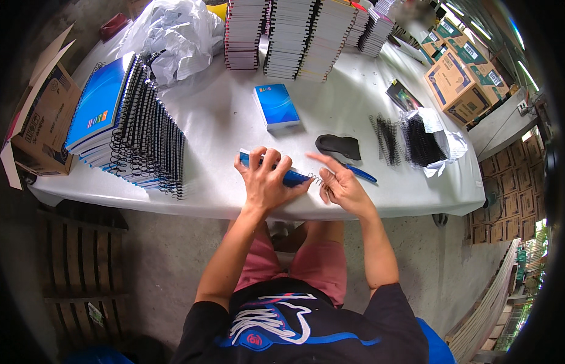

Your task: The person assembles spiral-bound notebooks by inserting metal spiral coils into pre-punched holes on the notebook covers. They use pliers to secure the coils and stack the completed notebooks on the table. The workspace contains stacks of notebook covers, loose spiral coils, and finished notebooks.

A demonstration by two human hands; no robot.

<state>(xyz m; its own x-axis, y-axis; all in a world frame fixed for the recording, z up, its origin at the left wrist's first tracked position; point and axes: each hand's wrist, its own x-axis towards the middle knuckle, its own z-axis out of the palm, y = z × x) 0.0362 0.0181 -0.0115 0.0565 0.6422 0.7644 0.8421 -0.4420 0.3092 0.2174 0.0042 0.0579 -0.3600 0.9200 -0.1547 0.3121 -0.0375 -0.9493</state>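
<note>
Head view: blue notebook (pixel 296 178) mid-frame, near front edge of tabletop (pixel 215 133). Left hand (pixel 264 179) grips it, fingers arched over. Right hand (pixel 344 189) at wire coil (pixel 316 180) jutting from notebook's right end: index outstretched, other fingers curled, cannot tell if pinching. Notebook stack (pixel 152 142) left of frame, black coils (pixel 422 142) right.

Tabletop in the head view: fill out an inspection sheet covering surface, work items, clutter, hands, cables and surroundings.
Surface: glossy white-covered table.
Work items: blue-covered paper pad with thin dark wire coil at its right end; tall stack of blue spiral notebooks at left; loose black coils at right.
Clutter: crumpled white bag beyond the notebooks; flat black object beside slim blue object.
Hands: left hand holds the pad; right hand touches the wire coil, grip unclear.
Cables: nothing seen.
Surroundings: brown cardboard cartons, grey concrete floor.
</note>
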